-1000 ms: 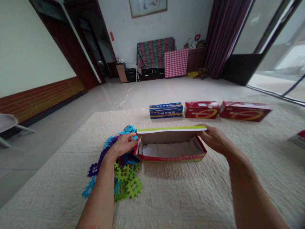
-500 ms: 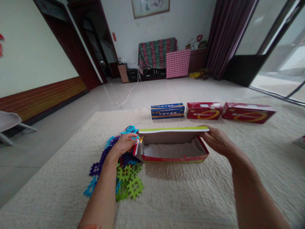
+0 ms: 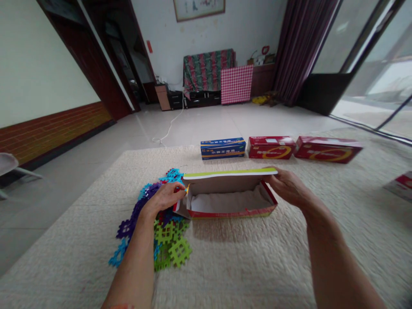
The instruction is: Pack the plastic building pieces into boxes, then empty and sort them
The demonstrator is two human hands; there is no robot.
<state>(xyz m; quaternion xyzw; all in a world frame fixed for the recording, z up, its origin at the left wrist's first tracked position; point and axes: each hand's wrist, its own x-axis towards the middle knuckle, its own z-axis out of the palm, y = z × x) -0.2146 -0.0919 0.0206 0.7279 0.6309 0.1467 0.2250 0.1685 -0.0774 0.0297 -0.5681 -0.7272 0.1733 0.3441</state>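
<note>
A red cardboard box [image 3: 233, 213] lies on the pale bedspread with its top open and its green-edged lid flap [image 3: 230, 173] raised along the far side. Its inside is grey-brown, and I see nothing in it. My left hand [image 3: 166, 196] is at the box's left end, thumb and fingers pinched at the small end flap. My right hand [image 3: 286, 185] grips the far right corner, thumb towards me and the other fingers hidden behind. Under and beside my left wrist spreads a heap of plastic interlocking pieces [image 3: 165, 232] in green, blue and purple.
Beyond the box stand a blue box [image 3: 223, 149] and two red boxes, the nearer one [image 3: 271, 148] beside it and another [image 3: 327, 150] further right. Part of one more box [image 3: 401, 185] shows at the right edge. A pale chair [image 3: 9, 165] is at far left.
The whole view has shifted slightly left, bringing more of the box at the right edge into sight. My left fingers have closed in at the end flap; my right hand keeps its grip.
</note>
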